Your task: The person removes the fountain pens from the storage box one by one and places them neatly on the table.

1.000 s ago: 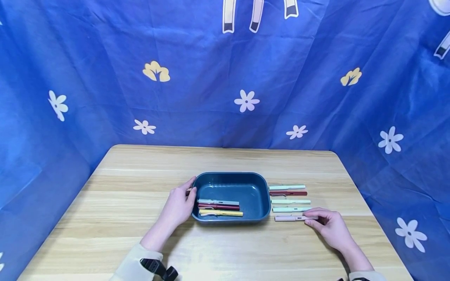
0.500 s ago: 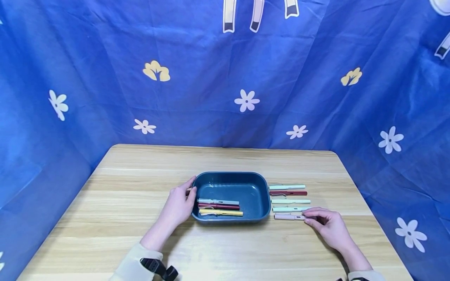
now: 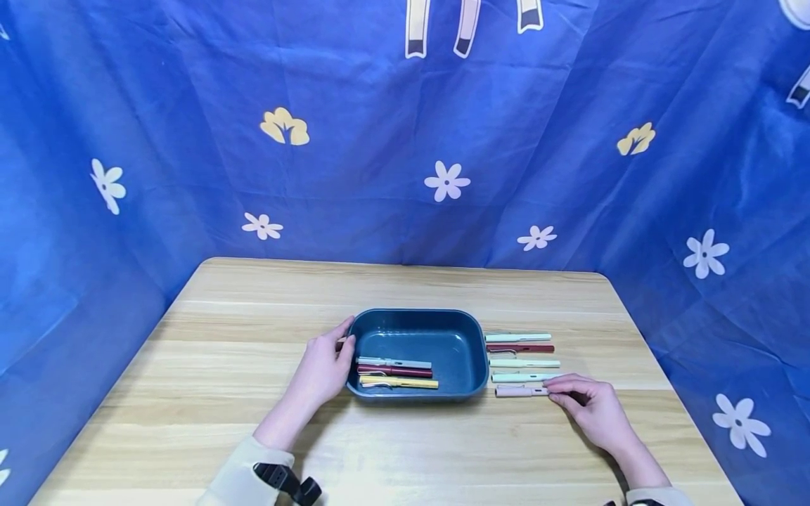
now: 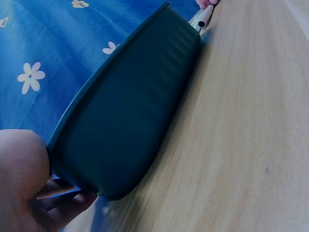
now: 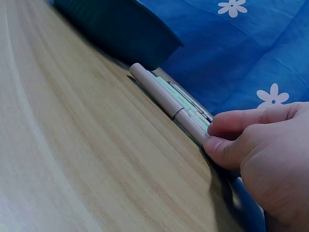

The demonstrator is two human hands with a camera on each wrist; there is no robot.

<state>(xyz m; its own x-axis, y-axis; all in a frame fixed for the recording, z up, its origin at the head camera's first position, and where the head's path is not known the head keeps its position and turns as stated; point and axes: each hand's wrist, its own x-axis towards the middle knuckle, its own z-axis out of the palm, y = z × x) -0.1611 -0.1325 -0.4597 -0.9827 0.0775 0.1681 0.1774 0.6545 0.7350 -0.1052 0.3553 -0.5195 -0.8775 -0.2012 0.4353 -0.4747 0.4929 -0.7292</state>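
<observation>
My left hand (image 3: 323, 365) holds the left end of a dark teal rectangular box (image 3: 458, 355), thumb at its rim. Inside, at the front left, lie a silver-grey pen (image 3: 405, 364), a dark red pen (image 3: 405, 372) and a yellow pen (image 3: 405, 383), side by side. Right of the box, my right hand (image 3: 591, 411) pinches the right end of a pale pinkish pen (image 3: 519, 391) between thumb and fingers. That pen lies low along the tabletop, nearest me in a row; its right end is hidden by the fingers. In the right wrist view the thumb (image 5: 219, 147) presses on its barrel.
Behind the pinkish pen lie a mint pen (image 3: 519, 377), a pale green pen (image 3: 528, 363), a dark red pen (image 3: 528, 348) and another mint pen (image 3: 525, 337), roughly parallel. The wooden table (image 3: 253, 295) is bordered by a blue patterned curtain (image 3: 354, 176).
The pinkish pen has shifted slightly away from me, closer to the mint pen, with my right hand still pinching it. My left hand and the box stay in place.
</observation>
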